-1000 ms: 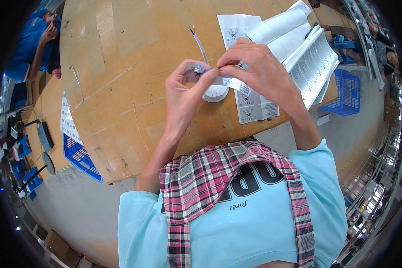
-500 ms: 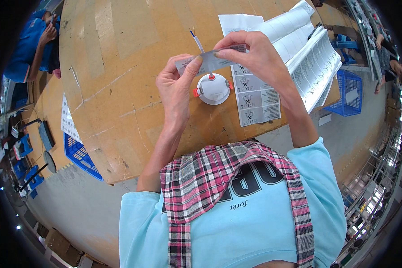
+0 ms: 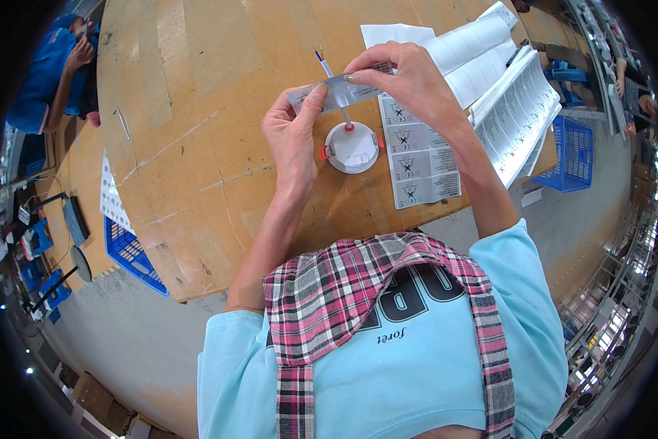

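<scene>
A silver printed label strip [image 3: 338, 93] is stretched between my two hands, lying across the white cable [image 3: 346, 115] of a small round downlight. Its left end is pinched between thumb and fingers of my left hand [image 3: 292, 139]. My right hand [image 3: 411, 79] pinches the other end. Below the strip, the white downlight [image 3: 353, 152] rests on the table with its back up, red-tipped clips at its sides and a red ring at the cable entry. Bare wire ends stick out above the strip. Right of the lamp lies a sheet of similar silver labels [image 3: 420, 162].
Curled stacks of label sheets [image 3: 516, 110] lie on the brown table [image 3: 190, 146] at the right. A thin white piece [image 3: 123, 124] lies far left. Blue baskets stand beyond the right edge [image 3: 572, 154] and left edge [image 3: 133, 256]. Another person in blue [image 3: 43, 80] is at the left.
My right hand has shifted slightly left and up with its end of the label strip. The strip now looks bent near the cable. My left hand has moved slightly to the right.
</scene>
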`<state>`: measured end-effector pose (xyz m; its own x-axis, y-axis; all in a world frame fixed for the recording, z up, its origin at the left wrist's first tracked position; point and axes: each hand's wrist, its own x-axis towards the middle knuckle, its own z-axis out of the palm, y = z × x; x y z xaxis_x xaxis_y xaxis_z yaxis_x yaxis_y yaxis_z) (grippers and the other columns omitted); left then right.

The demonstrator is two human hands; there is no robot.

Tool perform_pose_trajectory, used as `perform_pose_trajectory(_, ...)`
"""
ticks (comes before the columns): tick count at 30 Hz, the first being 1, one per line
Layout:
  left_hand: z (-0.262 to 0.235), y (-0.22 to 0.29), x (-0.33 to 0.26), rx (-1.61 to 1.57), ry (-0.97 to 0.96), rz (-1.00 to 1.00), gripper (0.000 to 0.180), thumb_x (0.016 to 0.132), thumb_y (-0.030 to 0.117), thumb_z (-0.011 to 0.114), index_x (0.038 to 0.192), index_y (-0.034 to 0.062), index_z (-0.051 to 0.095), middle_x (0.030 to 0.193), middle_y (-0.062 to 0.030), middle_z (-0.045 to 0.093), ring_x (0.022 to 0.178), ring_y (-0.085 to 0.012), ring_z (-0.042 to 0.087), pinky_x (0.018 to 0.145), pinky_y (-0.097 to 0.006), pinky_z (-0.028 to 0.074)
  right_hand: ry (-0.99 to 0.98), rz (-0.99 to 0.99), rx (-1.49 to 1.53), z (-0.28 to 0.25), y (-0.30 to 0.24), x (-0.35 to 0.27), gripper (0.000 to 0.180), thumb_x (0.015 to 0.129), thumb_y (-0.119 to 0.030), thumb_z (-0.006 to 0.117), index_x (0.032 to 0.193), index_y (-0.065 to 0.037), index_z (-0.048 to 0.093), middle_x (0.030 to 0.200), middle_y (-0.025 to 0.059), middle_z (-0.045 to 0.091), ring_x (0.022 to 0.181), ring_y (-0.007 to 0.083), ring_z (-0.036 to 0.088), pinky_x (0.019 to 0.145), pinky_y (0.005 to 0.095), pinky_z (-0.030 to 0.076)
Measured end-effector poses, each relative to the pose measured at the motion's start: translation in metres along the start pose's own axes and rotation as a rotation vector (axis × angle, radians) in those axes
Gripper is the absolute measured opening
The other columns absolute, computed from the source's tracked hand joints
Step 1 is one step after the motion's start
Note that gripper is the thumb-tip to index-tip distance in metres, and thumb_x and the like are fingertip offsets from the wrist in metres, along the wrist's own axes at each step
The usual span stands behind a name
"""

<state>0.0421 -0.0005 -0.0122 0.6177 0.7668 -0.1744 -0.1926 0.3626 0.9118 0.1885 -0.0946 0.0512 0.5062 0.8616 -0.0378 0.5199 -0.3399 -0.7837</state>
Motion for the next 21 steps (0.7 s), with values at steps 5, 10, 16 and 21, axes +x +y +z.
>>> perform_pose_trajectory(5, -0.001, -0.001, 0.001, -0.025, -0.005, -0.002, 0.014, 0.086, 0.012, 0.068, 0.091, -0.0007, 0.066, 0.081, -0.0016, 0.065, 0.073, -0.0051, 0.054, 0.068, -0.022, 0.042, 0.006, -0.003, -0.006, 0.001, 0.001, 0.002, 0.022, 0.081, -0.018, 0.066, 0.092, 0.000, 0.071, 0.083, 0.0141, 0.069, 0.080, 0.0228, 0.067, 0.076, 0.0311, 0.052)
perform_pose_trajectory(10, -0.001, -0.003, 0.005, -0.073, -0.038, -0.006, 0.015, 0.086, 0.014, 0.068, 0.091, -0.0004, 0.066, 0.081, -0.0020, 0.065, 0.074, -0.0052, 0.054, 0.069, -0.021, 0.042, 0.014, -0.028, 0.006, 0.002, 0.006, 0.003, 0.021, 0.082, -0.017, 0.066, 0.093, 0.001, 0.071, 0.083, 0.0137, 0.069, 0.079, 0.0218, 0.067, 0.075, 0.0303, 0.052)
perform_pose_trajectory(16, -0.005, -0.001, 0.012, -0.102, -0.131, -0.079, 0.014, 0.086, 0.014, 0.068, 0.090, 0.0004, 0.066, 0.081, -0.0019, 0.065, 0.075, -0.0059, 0.055, 0.070, -0.022, 0.043, -0.014, -0.009, 0.114, 0.004, 0.016, 0.002, 0.023, 0.082, -0.017, 0.066, 0.097, 0.001, 0.069, 0.086, 0.0134, 0.069, 0.080, 0.0208, 0.067, 0.075, 0.0299, 0.052)
perform_pose_trajectory(21, -0.005, -0.001, 0.013, -0.023, -0.195, -0.062, 0.013, 0.086, 0.014, 0.067, 0.091, 0.0013, 0.065, 0.080, -0.0009, 0.065, 0.076, -0.0055, 0.056, 0.070, -0.021, 0.044, -0.085, 0.075, 0.122, -0.003, 0.019, -0.005, 0.035, 0.082, -0.024, 0.067, 0.110, -0.003, 0.063, 0.098, 0.0138, 0.067, 0.091, 0.0233, 0.064, 0.081, 0.0335, 0.050)
